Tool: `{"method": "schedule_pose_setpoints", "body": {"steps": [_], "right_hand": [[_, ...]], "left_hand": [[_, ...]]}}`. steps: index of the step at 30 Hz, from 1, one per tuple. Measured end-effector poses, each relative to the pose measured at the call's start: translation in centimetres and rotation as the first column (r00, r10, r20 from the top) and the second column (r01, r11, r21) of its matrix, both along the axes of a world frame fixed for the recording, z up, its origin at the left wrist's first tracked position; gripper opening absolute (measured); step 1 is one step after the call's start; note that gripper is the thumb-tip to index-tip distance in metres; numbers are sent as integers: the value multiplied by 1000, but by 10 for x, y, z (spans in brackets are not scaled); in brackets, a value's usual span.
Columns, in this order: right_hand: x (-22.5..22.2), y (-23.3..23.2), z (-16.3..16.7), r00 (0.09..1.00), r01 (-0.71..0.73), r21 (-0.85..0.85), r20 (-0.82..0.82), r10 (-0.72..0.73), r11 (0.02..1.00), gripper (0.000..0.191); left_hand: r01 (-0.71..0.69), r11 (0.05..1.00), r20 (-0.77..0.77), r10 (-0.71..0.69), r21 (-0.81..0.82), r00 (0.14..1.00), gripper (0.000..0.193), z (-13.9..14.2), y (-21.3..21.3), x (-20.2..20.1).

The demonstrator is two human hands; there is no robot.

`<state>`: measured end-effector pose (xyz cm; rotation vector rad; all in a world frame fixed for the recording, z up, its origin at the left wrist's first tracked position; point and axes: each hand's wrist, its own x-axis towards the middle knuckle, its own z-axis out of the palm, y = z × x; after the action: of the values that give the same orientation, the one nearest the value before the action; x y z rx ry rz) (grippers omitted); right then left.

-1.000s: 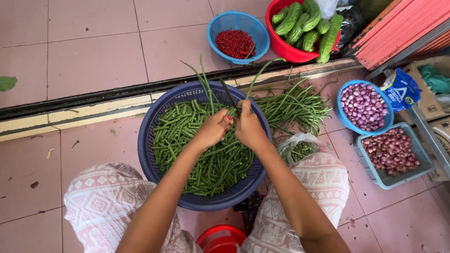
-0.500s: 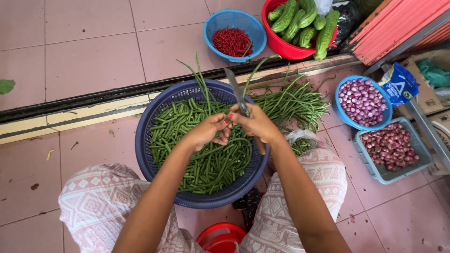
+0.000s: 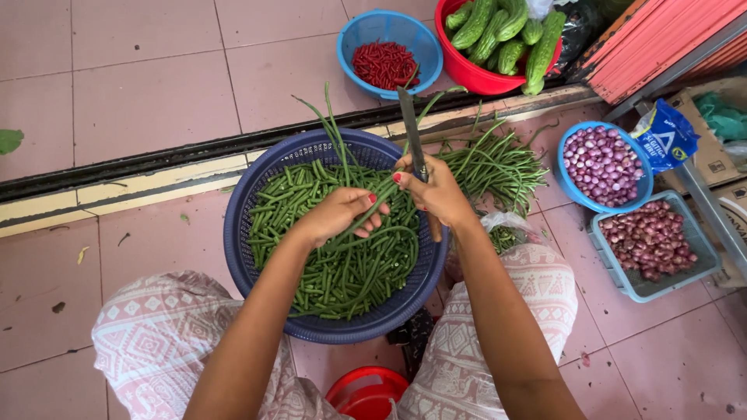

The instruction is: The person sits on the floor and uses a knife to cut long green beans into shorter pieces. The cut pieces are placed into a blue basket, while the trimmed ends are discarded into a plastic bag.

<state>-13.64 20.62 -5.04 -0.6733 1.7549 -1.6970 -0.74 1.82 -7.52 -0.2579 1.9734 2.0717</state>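
A big blue basket (image 3: 257,183) on the floor holds several cut pieces of green long bean (image 3: 334,257). Over it, my left hand (image 3: 336,215) grips a bundle of uncut long beans (image 3: 366,210) whose thin ends stick up past the far rim. My right hand (image 3: 437,192) is closed on a knife (image 3: 410,128), its dark blade pointing away from me, right beside the bundle. The two hands almost touch above the basket's middle.
A heap of whole long beans (image 3: 494,163) lies right of the basket. Beyond are a blue bowl of red chillies (image 3: 385,62) and a red tub of bitter gourds (image 3: 506,35). Right: bowl of shallots (image 3: 603,163), tray of shallots (image 3: 650,241). A red bowl (image 3: 366,393) sits between my knees.
My hands have drawn slightly apart, and the knife blade now stands out clearly, pointing away. The bean bundle has shifted in my left hand.
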Motion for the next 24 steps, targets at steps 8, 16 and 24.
{"method": "schedule_pose_setpoints", "body": {"steps": [8, 16, 24], "right_hand": [[17, -6, 10, 760, 222, 204, -649, -39, 953, 35], [60, -23, 22, 692, 61, 276, -705, 159, 959, 77], [53, -30, -8, 702, 138, 326, -698, 140, 935, 60]], "left_hand": [[-282, 887, -101, 263, -365, 960, 36, -8, 9, -3], [-465, 750, -242, 397, -470, 885, 35, 3, 16, 0], [-467, 767, -271, 382, -441, 883, 32, 0, 30, -2]]}}
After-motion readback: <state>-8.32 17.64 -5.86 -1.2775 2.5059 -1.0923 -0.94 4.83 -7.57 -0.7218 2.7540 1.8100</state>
